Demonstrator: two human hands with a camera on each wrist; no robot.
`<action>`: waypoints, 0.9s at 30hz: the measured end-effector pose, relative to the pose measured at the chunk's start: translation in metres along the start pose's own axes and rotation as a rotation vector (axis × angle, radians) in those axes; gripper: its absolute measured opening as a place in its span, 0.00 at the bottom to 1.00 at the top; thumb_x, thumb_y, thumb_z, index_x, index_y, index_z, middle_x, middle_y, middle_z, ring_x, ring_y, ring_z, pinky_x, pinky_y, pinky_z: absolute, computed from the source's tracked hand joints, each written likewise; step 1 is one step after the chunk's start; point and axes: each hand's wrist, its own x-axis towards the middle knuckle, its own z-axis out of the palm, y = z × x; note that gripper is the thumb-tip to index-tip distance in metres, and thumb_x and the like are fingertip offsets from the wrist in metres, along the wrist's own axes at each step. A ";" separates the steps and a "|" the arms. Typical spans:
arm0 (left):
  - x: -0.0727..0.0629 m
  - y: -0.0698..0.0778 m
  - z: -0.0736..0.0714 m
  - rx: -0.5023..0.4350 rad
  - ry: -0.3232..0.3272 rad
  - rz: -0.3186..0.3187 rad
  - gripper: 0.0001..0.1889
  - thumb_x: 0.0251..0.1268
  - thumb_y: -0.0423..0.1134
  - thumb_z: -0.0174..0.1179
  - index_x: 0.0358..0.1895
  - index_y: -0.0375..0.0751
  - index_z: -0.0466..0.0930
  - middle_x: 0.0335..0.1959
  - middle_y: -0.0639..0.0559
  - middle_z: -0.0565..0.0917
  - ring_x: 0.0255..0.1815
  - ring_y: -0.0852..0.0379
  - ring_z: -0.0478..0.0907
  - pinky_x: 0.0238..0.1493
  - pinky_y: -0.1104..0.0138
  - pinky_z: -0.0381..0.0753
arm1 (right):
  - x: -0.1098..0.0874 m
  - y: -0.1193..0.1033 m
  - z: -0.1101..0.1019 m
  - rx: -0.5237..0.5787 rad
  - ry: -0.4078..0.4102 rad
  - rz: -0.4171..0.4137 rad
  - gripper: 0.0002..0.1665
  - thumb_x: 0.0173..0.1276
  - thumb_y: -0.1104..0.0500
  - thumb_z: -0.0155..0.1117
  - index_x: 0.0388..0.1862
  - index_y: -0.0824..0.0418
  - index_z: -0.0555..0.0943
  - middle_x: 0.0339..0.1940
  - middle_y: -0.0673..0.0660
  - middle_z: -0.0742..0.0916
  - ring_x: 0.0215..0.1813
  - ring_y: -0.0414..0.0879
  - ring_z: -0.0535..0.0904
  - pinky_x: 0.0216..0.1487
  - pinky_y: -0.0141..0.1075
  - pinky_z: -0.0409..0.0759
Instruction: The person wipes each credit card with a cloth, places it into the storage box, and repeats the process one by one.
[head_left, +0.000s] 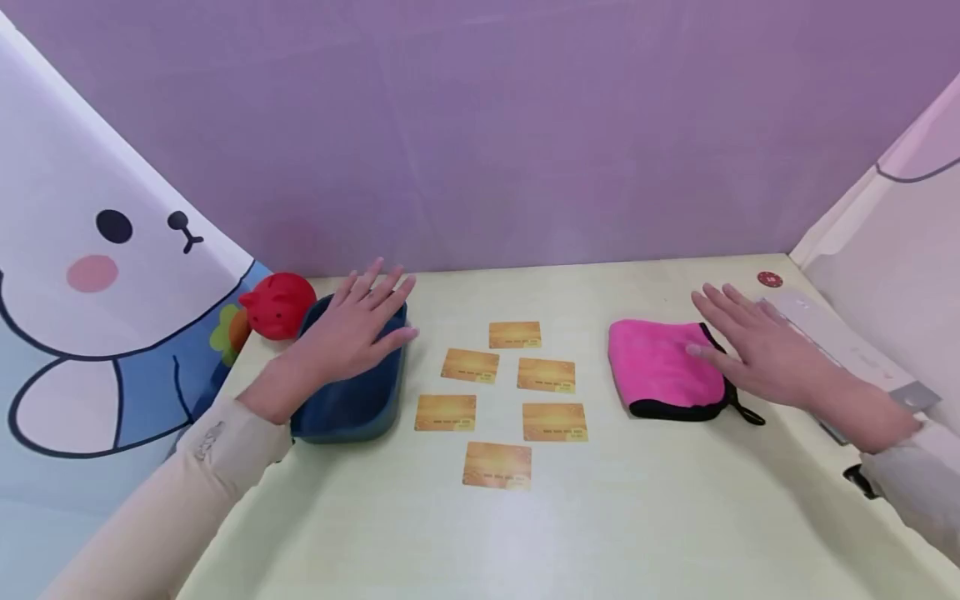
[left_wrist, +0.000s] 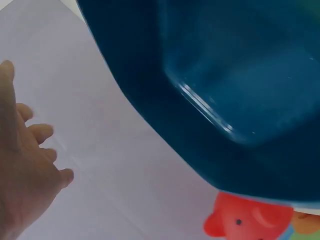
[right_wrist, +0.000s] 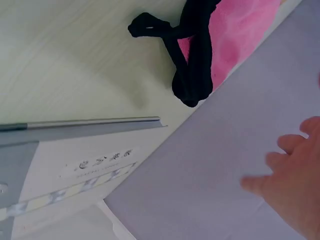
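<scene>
My left hand hovers over a dark blue plastic bin, fingers spread and straight, holding nothing. In the left wrist view the bin's inside shows no contents in the visible part. On the right, my right hand is held above the edge of a pink cloth pouch with black trim and a black loop. Its fingers are extended and grip nothing. Between the hands, several gold cards lie flat on the table in a loose ring, among them a nearest card and a farthest card.
A red piggy bank stands beside the bin at the back left. A long white and grey box lies along the right edge, with a small red chip behind it. Purple cloth hangs behind the pale table.
</scene>
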 end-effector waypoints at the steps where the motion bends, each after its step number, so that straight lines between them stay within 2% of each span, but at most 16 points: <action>1: 0.004 0.002 -0.001 -0.004 -0.022 -0.003 0.42 0.73 0.63 0.50 0.82 0.52 0.45 0.84 0.46 0.44 0.84 0.41 0.32 0.80 0.40 0.36 | 0.001 0.000 0.001 0.013 -0.017 -0.001 0.49 0.73 0.45 0.62 0.82 0.59 0.51 0.81 0.68 0.58 0.82 0.66 0.47 0.78 0.65 0.43; 4: 0.023 0.010 -0.007 -0.062 -0.104 -0.024 0.38 0.73 0.59 0.53 0.80 0.48 0.55 0.82 0.41 0.52 0.83 0.38 0.43 0.79 0.41 0.46 | 0.003 -0.001 0.004 0.021 -0.081 -0.011 0.48 0.70 0.48 0.66 0.80 0.61 0.57 0.78 0.70 0.64 0.78 0.69 0.58 0.72 0.64 0.61; 6: 0.042 0.019 -0.014 -0.118 -0.176 -0.042 0.35 0.74 0.57 0.54 0.78 0.46 0.59 0.80 0.40 0.57 0.81 0.39 0.51 0.78 0.43 0.53 | 0.005 -0.002 0.008 0.011 -0.121 -0.018 0.46 0.69 0.49 0.68 0.79 0.61 0.60 0.77 0.70 0.66 0.76 0.70 0.61 0.68 0.63 0.67; 9: 0.075 0.037 -0.021 -0.191 -0.294 -0.055 0.33 0.74 0.57 0.54 0.76 0.47 0.63 0.77 0.43 0.65 0.77 0.43 0.61 0.76 0.48 0.61 | 0.009 -0.003 0.015 0.014 -0.182 -0.008 0.46 0.69 0.47 0.68 0.79 0.60 0.61 0.77 0.69 0.66 0.76 0.69 0.61 0.67 0.62 0.69; 11: 0.094 0.048 -0.021 -0.209 -0.379 -0.047 0.33 0.75 0.57 0.53 0.76 0.47 0.63 0.75 0.45 0.68 0.75 0.46 0.65 0.75 0.51 0.64 | 0.012 -0.004 0.022 0.030 -0.203 -0.006 0.45 0.69 0.46 0.68 0.78 0.60 0.62 0.77 0.69 0.66 0.76 0.69 0.60 0.68 0.62 0.68; 14: 0.119 0.062 -0.010 -0.163 -0.495 -0.030 0.33 0.74 0.56 0.54 0.76 0.47 0.64 0.74 0.46 0.70 0.72 0.48 0.69 0.72 0.52 0.68 | 0.017 -0.005 0.032 0.048 -0.225 -0.021 0.44 0.69 0.46 0.67 0.78 0.61 0.63 0.77 0.68 0.67 0.76 0.68 0.62 0.68 0.61 0.69; 17: 0.138 0.072 0.002 -0.119 -0.589 -0.048 0.32 0.72 0.54 0.56 0.75 0.47 0.64 0.74 0.48 0.69 0.72 0.49 0.69 0.71 0.52 0.69 | 0.019 -0.006 0.037 0.051 -0.229 -0.042 0.41 0.70 0.50 0.67 0.77 0.63 0.65 0.76 0.68 0.70 0.74 0.68 0.66 0.68 0.60 0.70; 20: 0.150 0.080 0.013 -0.108 -0.629 -0.054 0.32 0.70 0.51 0.59 0.74 0.46 0.65 0.74 0.49 0.69 0.72 0.50 0.68 0.70 0.53 0.69 | 0.020 -0.007 0.037 0.042 -0.231 -0.051 0.40 0.69 0.53 0.68 0.75 0.65 0.66 0.74 0.69 0.72 0.72 0.68 0.68 0.67 0.59 0.71; 23: 0.158 0.086 0.025 -0.115 -0.624 -0.018 0.32 0.69 0.48 0.61 0.73 0.42 0.67 0.73 0.47 0.71 0.70 0.49 0.71 0.68 0.55 0.72 | 0.022 -0.008 0.038 0.042 -0.234 -0.052 0.39 0.70 0.54 0.67 0.75 0.66 0.66 0.74 0.69 0.72 0.72 0.68 0.68 0.67 0.59 0.71; 27: 0.162 0.093 0.038 -0.094 -0.603 0.012 0.29 0.66 0.47 0.64 0.67 0.41 0.71 0.65 0.47 0.76 0.56 0.53 0.75 0.56 0.60 0.76 | 0.023 -0.008 0.039 0.045 -0.244 -0.042 0.38 0.71 0.54 0.66 0.76 0.65 0.65 0.74 0.69 0.71 0.73 0.68 0.66 0.68 0.59 0.70</action>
